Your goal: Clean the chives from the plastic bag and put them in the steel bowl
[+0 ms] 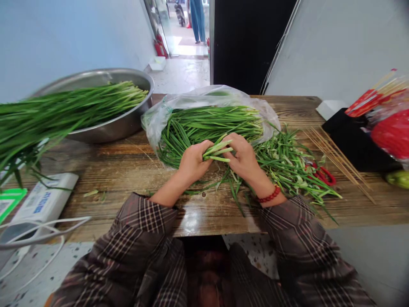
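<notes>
My left hand (194, 161) is closed round a small bunch of green chives (217, 151), whose pale stem ends point right. At those ends my right hand (243, 156) has its thumb and fingers pressed together; what exactly it pinches is too small to make out. Just beyond both hands, a larger heap of chives (211, 121) lies in an open clear plastic bag (271, 117). To the right of my right hand is a loose pile of trimmed leaves and scraps (287, 164), with red-handled scissors (324, 174) partly under it.
A steel basin (111, 130) piled with chives stands at the left, above a white power strip (53, 198) and cables. Wooden skewers (340, 160) lie right, beside a black holder (351, 143). The table's front edge is near my sleeves. A person's legs (197, 21) show outside the doorway.
</notes>
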`<action>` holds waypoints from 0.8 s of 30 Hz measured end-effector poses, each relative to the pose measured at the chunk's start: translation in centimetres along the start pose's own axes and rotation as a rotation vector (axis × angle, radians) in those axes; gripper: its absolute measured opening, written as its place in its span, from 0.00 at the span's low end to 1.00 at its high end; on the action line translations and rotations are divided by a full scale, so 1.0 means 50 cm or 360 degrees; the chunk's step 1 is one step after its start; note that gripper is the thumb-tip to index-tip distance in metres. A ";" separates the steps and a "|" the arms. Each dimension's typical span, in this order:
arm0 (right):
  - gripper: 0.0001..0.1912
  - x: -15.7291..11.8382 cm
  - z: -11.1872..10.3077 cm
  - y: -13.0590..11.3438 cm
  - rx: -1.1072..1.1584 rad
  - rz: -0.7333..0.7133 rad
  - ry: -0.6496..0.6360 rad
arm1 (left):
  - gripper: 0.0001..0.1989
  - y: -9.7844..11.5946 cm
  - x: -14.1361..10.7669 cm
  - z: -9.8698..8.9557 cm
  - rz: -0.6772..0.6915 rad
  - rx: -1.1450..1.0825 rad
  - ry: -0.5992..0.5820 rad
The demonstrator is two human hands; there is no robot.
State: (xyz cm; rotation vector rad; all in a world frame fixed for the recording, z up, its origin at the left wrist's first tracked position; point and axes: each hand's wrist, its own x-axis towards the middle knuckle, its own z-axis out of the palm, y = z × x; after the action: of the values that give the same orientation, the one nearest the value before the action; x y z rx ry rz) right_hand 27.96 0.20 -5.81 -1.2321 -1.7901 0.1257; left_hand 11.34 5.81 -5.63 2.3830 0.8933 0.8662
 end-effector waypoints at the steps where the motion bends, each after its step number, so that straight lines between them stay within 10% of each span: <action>1: 0.10 0.000 0.008 -0.002 0.0084 0.0035 0.0051 | 0.08 0.001 0.001 0.000 0.0006 0.0003 0.0013; 11: 0.13 0.009 -0.018 0.032 0.1163 0.0913 0.0680 | 0.10 -0.006 0.005 -0.004 -0.0026 -0.0244 0.0201; 17: 0.08 0.013 -0.100 0.002 0.0691 0.0337 -0.0073 | 0.12 -0.009 0.006 -0.011 -0.0198 -0.0400 0.0224; 24: 0.09 0.012 -0.072 0.014 0.0072 0.0076 0.0203 | 0.10 -0.007 0.006 -0.008 -0.0166 -0.0400 0.0213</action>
State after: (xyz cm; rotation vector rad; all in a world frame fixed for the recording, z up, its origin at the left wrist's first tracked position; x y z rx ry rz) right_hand 31.00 -0.37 -3.78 -1.2235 -1.6401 0.1117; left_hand 11.08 6.34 -5.45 2.0663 0.8930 1.0402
